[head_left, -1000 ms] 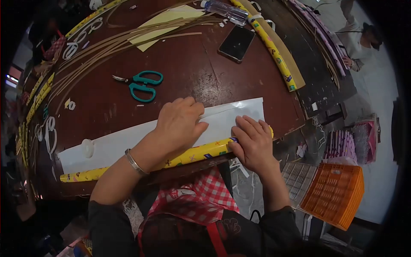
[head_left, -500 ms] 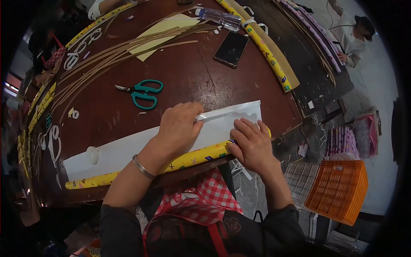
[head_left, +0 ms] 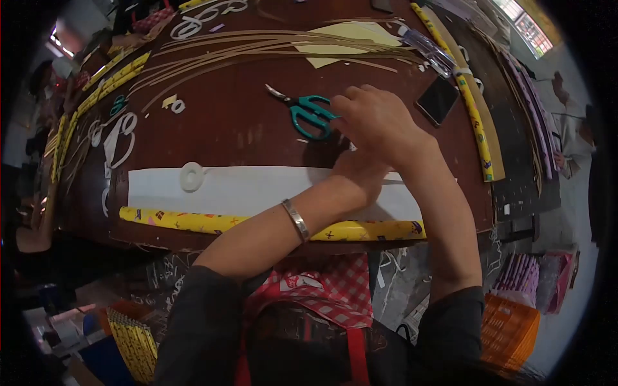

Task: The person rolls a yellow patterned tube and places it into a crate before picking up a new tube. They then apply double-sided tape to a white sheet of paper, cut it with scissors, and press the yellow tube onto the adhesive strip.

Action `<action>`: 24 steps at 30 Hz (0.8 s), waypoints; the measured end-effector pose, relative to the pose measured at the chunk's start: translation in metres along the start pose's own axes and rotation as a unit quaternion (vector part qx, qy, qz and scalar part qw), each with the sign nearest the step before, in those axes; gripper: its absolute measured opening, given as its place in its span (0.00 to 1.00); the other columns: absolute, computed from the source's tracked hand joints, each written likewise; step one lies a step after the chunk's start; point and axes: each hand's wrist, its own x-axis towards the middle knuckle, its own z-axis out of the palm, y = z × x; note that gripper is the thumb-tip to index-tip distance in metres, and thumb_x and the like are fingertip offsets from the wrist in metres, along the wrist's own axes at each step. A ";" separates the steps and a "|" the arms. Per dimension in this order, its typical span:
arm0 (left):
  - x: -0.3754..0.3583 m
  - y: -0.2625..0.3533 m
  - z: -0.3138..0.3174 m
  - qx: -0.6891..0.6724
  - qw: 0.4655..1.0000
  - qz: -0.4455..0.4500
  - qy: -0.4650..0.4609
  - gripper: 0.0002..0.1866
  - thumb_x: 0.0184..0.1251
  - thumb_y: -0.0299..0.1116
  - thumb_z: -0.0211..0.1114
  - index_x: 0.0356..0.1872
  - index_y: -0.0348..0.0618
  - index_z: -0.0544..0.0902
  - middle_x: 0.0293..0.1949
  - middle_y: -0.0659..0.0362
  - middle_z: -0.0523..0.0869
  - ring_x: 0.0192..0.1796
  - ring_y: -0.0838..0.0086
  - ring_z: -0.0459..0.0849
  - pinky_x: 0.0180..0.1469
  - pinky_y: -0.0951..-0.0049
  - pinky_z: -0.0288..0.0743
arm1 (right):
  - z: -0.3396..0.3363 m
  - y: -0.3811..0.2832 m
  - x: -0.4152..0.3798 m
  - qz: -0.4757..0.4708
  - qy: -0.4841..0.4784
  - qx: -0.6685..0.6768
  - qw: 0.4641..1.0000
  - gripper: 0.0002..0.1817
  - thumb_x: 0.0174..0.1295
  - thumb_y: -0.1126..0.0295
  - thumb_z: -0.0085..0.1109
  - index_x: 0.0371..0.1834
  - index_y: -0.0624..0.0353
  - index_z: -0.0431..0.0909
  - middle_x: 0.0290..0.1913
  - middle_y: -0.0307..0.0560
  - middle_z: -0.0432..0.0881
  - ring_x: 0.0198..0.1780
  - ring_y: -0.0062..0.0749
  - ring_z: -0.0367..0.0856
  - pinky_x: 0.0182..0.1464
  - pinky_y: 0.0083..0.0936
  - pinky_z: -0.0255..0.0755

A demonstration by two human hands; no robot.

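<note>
A sheet with a white back [head_left: 257, 183] lies along the near table edge, its near side a roll of yellow printed paper [head_left: 187, 220]. Over the sheet's right part is my left hand [head_left: 362, 177], wearing a bracelet at the wrist; its fingers are hidden behind my right arm. Crossing above it, my right hand [head_left: 373, 119] reaches to the teal-handled scissors [head_left: 312, 119], with its curled fingers at the right end of the handles. The scissors lie on the table, blades pointing left. A white tape roll [head_left: 191, 177] rests on the sheet's left part.
Long brown strips [head_left: 238, 46] and a yellow sheet [head_left: 322, 42] lie farther back. A phone [head_left: 438, 101], a plastic bottle [head_left: 428, 51] and another yellow roll [head_left: 473, 122] are at the right. White rings [head_left: 187, 27] are at the far left. An orange crate [head_left: 512, 328] stands below, right.
My right hand has left the yellow roll and crossed over my left hand to the scissors. The camera view has turned, shifting the table in the picture. The left hand stays by the sheet.
</note>
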 end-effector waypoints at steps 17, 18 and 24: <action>-0.004 -0.019 0.004 -0.066 0.997 0.006 0.035 0.08 0.56 0.34 0.66 0.33 0.41 0.85 0.37 0.50 0.86 0.42 0.52 0.84 0.45 0.54 0.78 | -0.027 0.028 -0.058 0.164 0.091 0.133 0.973 0.26 0.54 0.70 0.66 0.57 0.61 0.72 0.47 0.59 0.81 0.47 0.57 0.81 0.46 0.42 0.76; -0.003 -0.019 0.003 -0.077 0.997 -0.002 0.028 0.08 0.56 0.34 0.66 0.33 0.41 0.85 0.38 0.50 0.86 0.43 0.53 0.84 0.45 0.54 0.78 | -0.030 0.024 -0.084 0.176 0.127 0.123 0.969 0.26 0.53 0.72 0.66 0.57 0.61 0.73 0.47 0.58 0.81 0.46 0.56 0.81 0.45 0.41 0.76; -0.008 -0.021 -0.006 -0.130 0.991 -0.015 0.013 0.10 0.59 0.35 0.65 0.36 0.41 0.83 0.39 0.50 0.84 0.46 0.53 0.83 0.48 0.55 0.75 | -0.040 -0.024 -0.177 0.250 0.075 0.027 0.965 0.32 0.44 0.72 0.71 0.57 0.59 0.74 0.44 0.54 0.77 0.48 0.54 0.77 0.49 0.43 0.74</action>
